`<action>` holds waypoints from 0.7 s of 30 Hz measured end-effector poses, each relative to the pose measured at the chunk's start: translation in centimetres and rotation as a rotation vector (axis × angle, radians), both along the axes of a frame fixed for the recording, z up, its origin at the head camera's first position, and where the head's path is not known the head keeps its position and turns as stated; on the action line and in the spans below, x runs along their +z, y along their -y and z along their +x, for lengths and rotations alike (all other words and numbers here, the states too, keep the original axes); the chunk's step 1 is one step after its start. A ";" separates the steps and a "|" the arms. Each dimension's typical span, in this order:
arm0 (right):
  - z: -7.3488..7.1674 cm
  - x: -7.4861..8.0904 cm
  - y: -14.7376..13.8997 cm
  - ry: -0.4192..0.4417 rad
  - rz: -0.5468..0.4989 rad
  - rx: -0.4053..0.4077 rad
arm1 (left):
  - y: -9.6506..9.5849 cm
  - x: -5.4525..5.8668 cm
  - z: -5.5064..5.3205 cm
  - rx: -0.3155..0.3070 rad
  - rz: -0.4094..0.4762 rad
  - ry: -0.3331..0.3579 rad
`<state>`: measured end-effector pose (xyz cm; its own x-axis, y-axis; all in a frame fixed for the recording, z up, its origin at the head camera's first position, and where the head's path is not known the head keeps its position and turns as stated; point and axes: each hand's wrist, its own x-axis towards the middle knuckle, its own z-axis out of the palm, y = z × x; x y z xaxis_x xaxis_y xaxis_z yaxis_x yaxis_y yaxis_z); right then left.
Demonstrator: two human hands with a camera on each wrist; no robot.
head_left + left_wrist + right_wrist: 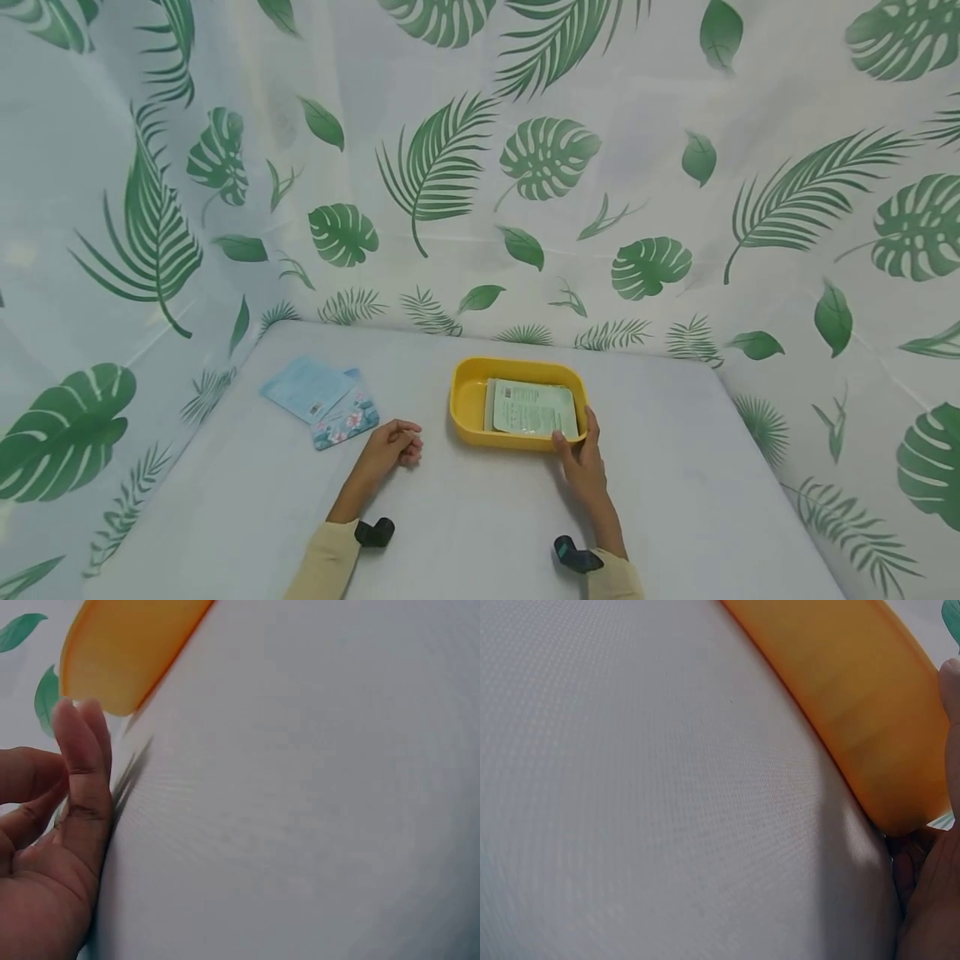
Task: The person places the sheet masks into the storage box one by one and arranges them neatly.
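Observation:
A yellow plastic bin (468, 400) sits on the white table, and its outer wall also shows in the right wrist view. Inside it, toward the right end, lie flat pale green packets (532, 408) with printed text, stacked on each other. My right hand (585, 462) grips the bin's front right corner, thumb at the rim and fingers around the outside. Left of the bin, my left hand (388, 448) rests on the table with loosely curled fingers and holds nothing. Just beyond it lie a light blue packet (306, 387) and a floral-printed packet (348, 421), partly overlapping.
The white-covered table (480, 525) is bounded at the back and sides by hanging white sheets (465, 275) with green leaf prints. A dark wrist device (375, 533) is worn on the left arm, and a similar device (577, 554) on the right.

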<state>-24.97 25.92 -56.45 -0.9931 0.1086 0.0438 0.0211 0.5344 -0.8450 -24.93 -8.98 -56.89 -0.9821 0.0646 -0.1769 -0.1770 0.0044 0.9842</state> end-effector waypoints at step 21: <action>-0.3 -0.2 -0.2 0.009 0.009 -0.001 | 4.5 1.0 0.7 0.296 0.084 0.071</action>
